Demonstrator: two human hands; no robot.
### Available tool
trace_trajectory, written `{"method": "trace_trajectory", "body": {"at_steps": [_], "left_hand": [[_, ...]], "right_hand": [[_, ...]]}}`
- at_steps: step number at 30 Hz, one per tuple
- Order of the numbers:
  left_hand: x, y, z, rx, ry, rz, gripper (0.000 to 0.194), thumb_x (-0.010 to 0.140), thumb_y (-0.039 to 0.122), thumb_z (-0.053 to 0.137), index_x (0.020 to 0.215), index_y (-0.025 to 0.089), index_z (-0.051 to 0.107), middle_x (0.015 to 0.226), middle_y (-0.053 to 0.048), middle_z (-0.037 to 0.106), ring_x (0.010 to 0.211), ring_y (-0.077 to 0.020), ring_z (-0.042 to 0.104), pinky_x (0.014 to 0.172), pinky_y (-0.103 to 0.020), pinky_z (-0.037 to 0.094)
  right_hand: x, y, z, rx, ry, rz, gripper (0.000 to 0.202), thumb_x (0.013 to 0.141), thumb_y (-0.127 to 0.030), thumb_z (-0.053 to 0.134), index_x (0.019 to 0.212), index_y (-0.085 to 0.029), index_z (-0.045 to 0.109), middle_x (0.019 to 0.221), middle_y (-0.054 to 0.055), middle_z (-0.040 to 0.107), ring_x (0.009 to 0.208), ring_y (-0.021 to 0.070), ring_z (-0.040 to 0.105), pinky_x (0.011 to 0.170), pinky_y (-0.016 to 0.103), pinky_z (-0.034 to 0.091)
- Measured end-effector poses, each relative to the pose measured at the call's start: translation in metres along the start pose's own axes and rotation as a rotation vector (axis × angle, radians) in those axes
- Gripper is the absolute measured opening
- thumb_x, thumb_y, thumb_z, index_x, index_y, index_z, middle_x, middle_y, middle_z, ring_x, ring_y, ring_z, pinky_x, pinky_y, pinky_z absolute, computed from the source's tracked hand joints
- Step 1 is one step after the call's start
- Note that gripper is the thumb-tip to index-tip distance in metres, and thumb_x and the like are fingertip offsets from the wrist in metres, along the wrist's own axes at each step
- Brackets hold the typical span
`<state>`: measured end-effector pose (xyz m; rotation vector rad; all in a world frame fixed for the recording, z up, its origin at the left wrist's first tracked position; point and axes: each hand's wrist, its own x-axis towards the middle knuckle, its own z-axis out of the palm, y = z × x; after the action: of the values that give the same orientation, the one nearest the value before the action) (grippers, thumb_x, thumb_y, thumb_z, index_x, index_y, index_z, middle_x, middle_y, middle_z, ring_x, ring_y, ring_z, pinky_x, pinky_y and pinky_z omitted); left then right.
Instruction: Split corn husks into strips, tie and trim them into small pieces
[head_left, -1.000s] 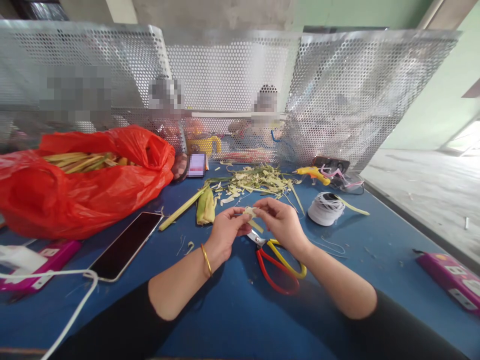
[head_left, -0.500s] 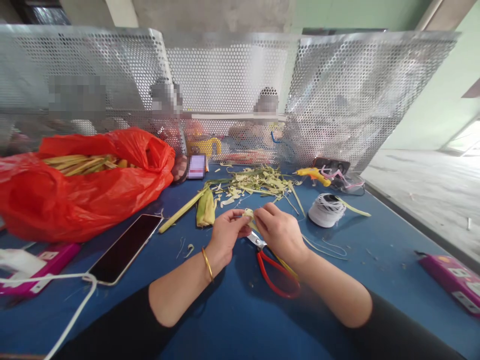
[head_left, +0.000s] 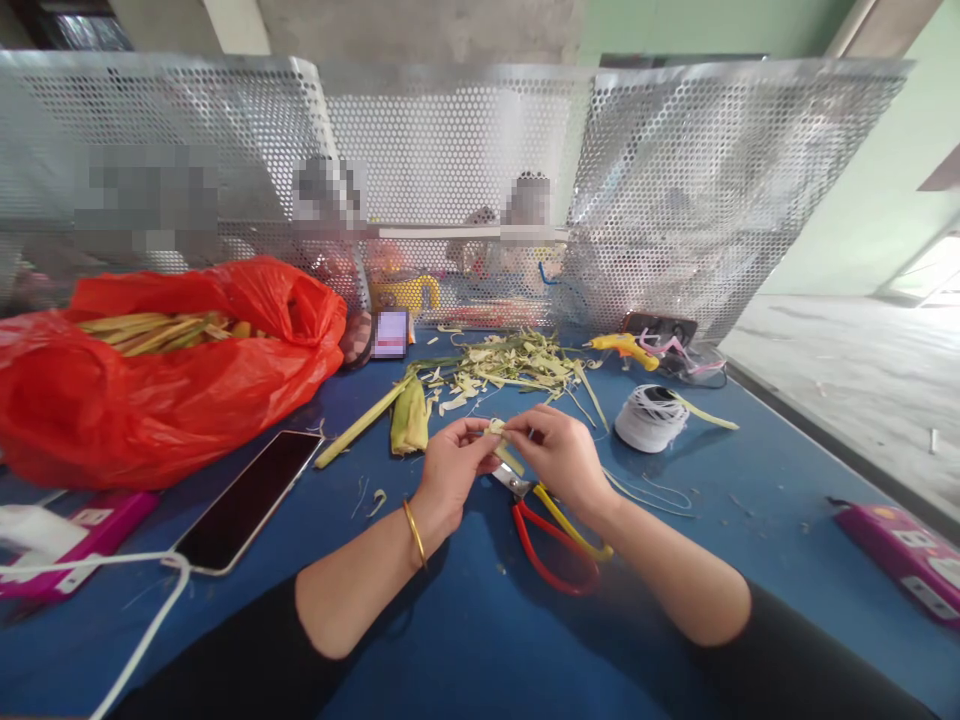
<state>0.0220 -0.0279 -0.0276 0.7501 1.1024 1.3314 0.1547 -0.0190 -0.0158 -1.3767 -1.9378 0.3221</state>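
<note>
Between finger and thumb, my left hand pinches a small pale green piece of plant strip. The fingers of my right hand are pinched on the same piece from the other side, and a short strip end hangs below them. Under the hands, scissors with one red and one yellow handle lie on the blue table. A husk-like green chunk and a long stalk lie to the left of my left hand.
Cut scraps are heaped beyond the hands. A red bag of stalks and a phone are at left. White string, a yellow glue gun and a purple power strip are at right. People sit behind a perforated screen.
My right hand has turned slightly and its fingers have shifted on the piece. More of the hanging strip end and the yellow scissor handle now shows.
</note>
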Motion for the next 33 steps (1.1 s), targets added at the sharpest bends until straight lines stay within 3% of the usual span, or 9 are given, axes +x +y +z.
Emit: {"method": "trace_trajectory", "body": {"at_steps": [5, 13, 18, 23, 25, 28, 33], "left_hand": [[0.000, 0.001, 0.000, 0.006, -0.033, -0.006, 0.027, 0.051, 0.025, 0.081, 0.070, 0.014, 0.064, 0.055, 0.004, 0.061, 0.046, -0.0066, 0.055, 0.052, -0.020, 0.050], [0.001, -0.003, -0.001, 0.139, -0.050, 0.111, 0.024, 0.056, 0.024, 0.078, 0.073, 0.015, 0.063, 0.053, 0.005, 0.061, 0.049, -0.0087, 0.057, 0.055, -0.021, 0.051], [0.000, -0.005, -0.001, 0.215, -0.070, 0.154, 0.020, 0.058, 0.023, 0.077, 0.068, 0.015, 0.063, 0.057, 0.002, 0.064, 0.051, -0.0107, 0.059, 0.054, -0.022, 0.051], [-0.001, 0.000, -0.001, 0.225, -0.089, 0.155, 0.015, 0.057, 0.022, 0.077, 0.066, 0.015, 0.066, 0.059, 0.000, 0.066, 0.054, -0.0118, 0.060, 0.054, -0.021, 0.050], [0.000, 0.001, -0.002, 0.258, -0.115, 0.183, 0.011, 0.060, 0.022, 0.075, 0.066, 0.016, 0.068, 0.060, -0.001, 0.067, 0.055, -0.0124, 0.060, 0.054, -0.021, 0.050], [0.000, 0.001, -0.003, 0.329, -0.201, 0.176, 0.004, 0.062, 0.020, 0.072, 0.065, 0.017, 0.070, 0.060, -0.001, 0.067, 0.054, -0.0128, 0.060, 0.053, -0.021, 0.049], [-0.001, 0.000, -0.003, 0.405, -0.288, 0.135, 0.005, 0.064, 0.014, 0.068, 0.063, 0.019, 0.070, 0.057, 0.000, 0.067, 0.051, -0.0127, 0.059, 0.051, -0.021, 0.048]], "right_hand": [[0.006, 0.001, -0.001, 0.211, -0.050, 0.227, 0.013, 0.068, -0.023, 0.056, 0.065, -0.018, 0.067, 0.057, -0.002, 0.061, 0.051, 0.0107, 0.049, 0.049, 0.022, 0.034], [0.008, 0.002, -0.002, 0.318, -0.102, 0.371, 0.009, 0.062, -0.022, 0.056, 0.060, -0.016, 0.063, 0.052, -0.003, 0.057, 0.047, 0.0089, 0.045, 0.047, 0.021, 0.035], [0.009, 0.004, 0.002, 0.388, -0.102, 0.365, 0.005, 0.065, -0.020, 0.057, 0.062, -0.016, 0.060, 0.053, -0.004, 0.056, 0.046, 0.0082, 0.047, 0.046, 0.020, 0.036], [0.010, 0.004, 0.001, 0.605, -0.177, 0.312, 0.011, 0.071, -0.014, 0.054, 0.080, -0.018, 0.056, 0.054, -0.007, 0.058, 0.049, 0.0106, 0.058, 0.051, 0.021, 0.045], [0.011, 0.005, -0.002, 0.624, -0.262, 0.282, 0.006, 0.077, -0.018, 0.052, 0.076, -0.017, 0.058, 0.056, -0.004, 0.060, 0.050, 0.0105, 0.060, 0.054, 0.021, 0.046], [0.012, 0.006, -0.006, 0.541, -0.312, 0.295, 0.020, 0.080, -0.028, 0.055, 0.065, -0.016, 0.059, 0.051, -0.004, 0.059, 0.044, 0.0085, 0.054, 0.048, 0.020, 0.043], [0.013, 0.008, -0.008, 0.555, -0.315, 0.410, 0.011, 0.071, -0.017, 0.061, 0.061, -0.016, 0.057, 0.046, -0.006, 0.053, 0.040, 0.0061, 0.047, 0.041, 0.017, 0.037]]}}
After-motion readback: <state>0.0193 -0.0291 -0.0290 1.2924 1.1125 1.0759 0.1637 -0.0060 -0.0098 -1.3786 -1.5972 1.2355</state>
